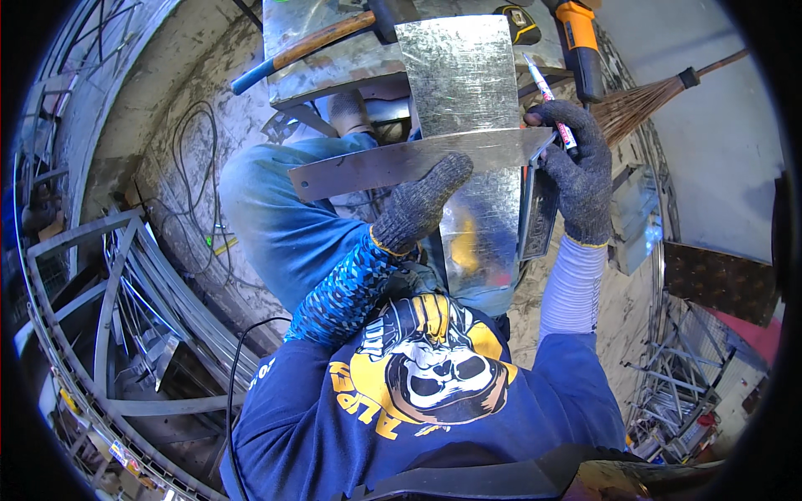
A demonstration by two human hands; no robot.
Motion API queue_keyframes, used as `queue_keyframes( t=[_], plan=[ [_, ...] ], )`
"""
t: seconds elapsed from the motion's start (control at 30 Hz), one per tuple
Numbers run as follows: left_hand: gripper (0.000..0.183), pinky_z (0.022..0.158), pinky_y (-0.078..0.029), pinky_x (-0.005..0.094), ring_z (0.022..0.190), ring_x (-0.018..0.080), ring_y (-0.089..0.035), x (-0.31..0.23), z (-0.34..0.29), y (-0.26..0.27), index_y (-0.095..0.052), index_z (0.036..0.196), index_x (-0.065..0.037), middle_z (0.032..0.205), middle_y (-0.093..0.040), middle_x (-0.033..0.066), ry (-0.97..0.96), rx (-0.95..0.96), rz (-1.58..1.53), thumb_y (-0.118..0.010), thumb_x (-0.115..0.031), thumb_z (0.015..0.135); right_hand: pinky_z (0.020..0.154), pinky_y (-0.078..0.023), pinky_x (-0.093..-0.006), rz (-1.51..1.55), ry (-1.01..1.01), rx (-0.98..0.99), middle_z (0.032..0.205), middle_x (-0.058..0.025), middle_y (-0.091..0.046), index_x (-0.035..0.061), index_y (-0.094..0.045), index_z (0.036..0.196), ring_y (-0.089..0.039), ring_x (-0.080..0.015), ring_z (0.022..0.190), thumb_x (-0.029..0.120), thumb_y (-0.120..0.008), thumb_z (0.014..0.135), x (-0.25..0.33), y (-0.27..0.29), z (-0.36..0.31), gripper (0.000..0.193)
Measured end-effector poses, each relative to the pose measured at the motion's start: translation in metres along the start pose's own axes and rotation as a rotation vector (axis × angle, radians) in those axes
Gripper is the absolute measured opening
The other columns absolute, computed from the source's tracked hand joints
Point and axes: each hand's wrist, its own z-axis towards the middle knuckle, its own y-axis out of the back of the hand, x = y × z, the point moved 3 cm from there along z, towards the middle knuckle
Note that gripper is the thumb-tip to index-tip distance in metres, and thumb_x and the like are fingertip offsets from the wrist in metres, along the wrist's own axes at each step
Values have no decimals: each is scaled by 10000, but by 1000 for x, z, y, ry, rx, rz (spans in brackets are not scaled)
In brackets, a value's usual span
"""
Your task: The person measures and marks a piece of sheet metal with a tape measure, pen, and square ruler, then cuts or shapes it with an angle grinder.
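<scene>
A shiny galvanised sheet-metal strip [459, 75] runs from the work table toward my lap. Across it lies the wide steel blade of a try square [359, 169], with a hole near its left end. The square's dark stock sits along the strip's right edge. My left hand [418, 204], in a grey knit glove, is closed on the blade, thumb on top and its other fingers mostly hidden. My right hand [582, 171], also gloved, holds a white marker [541, 82], tip pointing up and away, and rests beside the stock.
A hammer [326, 37] with a wooden, blue-ended handle lies on the metal table [292, 82], near a yellow-black tape measure [524, 27]. An orange-black power tool [578, 42] and a broom [643, 104] are at right. Metal frames [109, 309] and cables stand left.
</scene>
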Motion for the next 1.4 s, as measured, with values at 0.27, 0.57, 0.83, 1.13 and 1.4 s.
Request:
queue_keyframes(
  t=[0.27,0.57,0.83,1.13,1.4],
  plan=[
    [342,1027,-521,383,1206,255,-636,-17,10,0,-645,1319,-14,1307,-668,158,251,-114,-160,-641,-37,979,1000,-519,-337,25,-20,48,1188,-131,-707,27,-620,1298,-668,-201,1133,-81,-613,800,0,1,7,510],
    [349,980,-519,314,1107,156,-631,-6,10,-12,-636,1315,3,1245,-678,99,286,-238,-590,-684,-157,1009,992,-521,-334,-15,2,43,1178,-123,-708,29,-629,1282,-662,-195,1123,-85,-574,776,4,2,10,522],
    [355,971,-526,322,1102,159,-635,-9,19,-10,-629,1322,13,1248,-673,110,473,-237,-669,-675,-162,1016,996,-526,-339,56,-38,20,1193,-120,-703,27,-627,1284,-663,-201,1143,-53,-603,790,1,1,10,501],
    [372,960,-528,289,1108,152,-636,-22,18,-2,-616,1342,-5,1259,-671,109,161,-221,-404,-683,-168,1014,1011,-521,-353,-1,-9,38,1194,-125,-710,31,-624,1292,-667,-211,1151,-71,-617,815,2,2,9,488],
    [387,960,-528,312,1121,159,-631,-15,15,-6,-613,1348,1,1279,-666,126,312,-186,-421,-677,-189,1017,1002,-522,-346,30,-24,18,1191,-125,-708,30,-626,1286,-667,-198,1129,-61,-623,818,2,0,9,477]
  ],
)
